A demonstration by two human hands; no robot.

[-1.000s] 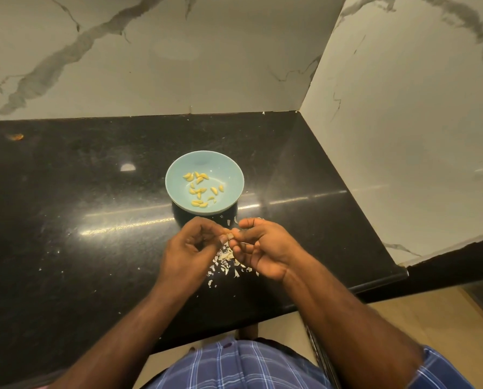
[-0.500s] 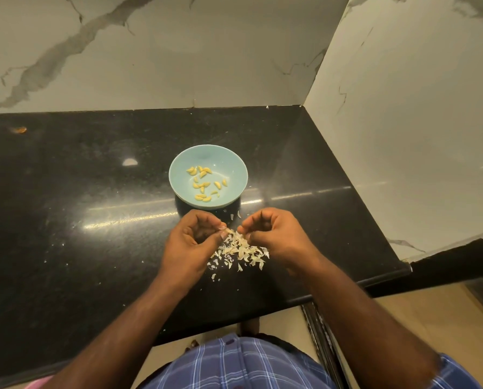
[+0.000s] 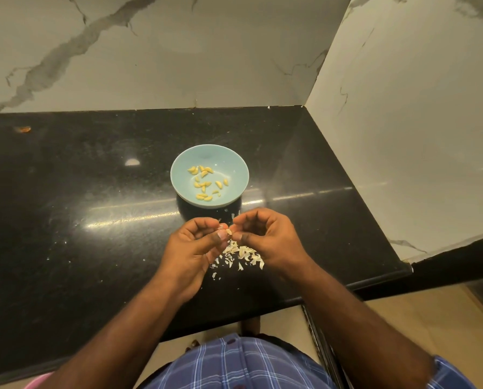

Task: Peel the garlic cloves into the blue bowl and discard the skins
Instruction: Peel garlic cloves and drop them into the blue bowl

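Note:
A light blue bowl [image 3: 178, 175] stands on the black counter [image 3: 66, 206] and holds several peeled yellow garlic cloves [image 3: 205, 182]. Just in front of it my left hand [image 3: 191, 251] and my right hand [image 3: 268, 240] meet fingertip to fingertip. Both pinch one small garlic clove [image 3: 229, 231] between thumbs and fingers. Beneath the hands lies a heap of pale garlic skins [image 3: 241, 255] on the counter.
Marble walls close the counter at the back and right, meeting in a corner [image 3: 303, 106]. The counter's front edge [image 3: 347, 290] runs close to my body. A small orange scrap [image 3: 22, 129] lies far left. Tiny skin flecks dot the counter left of the hands.
The hands have stayed together at the clove, shifting slightly, and my right hand turned palm-down. More of the skin heap shows beneath the hands.

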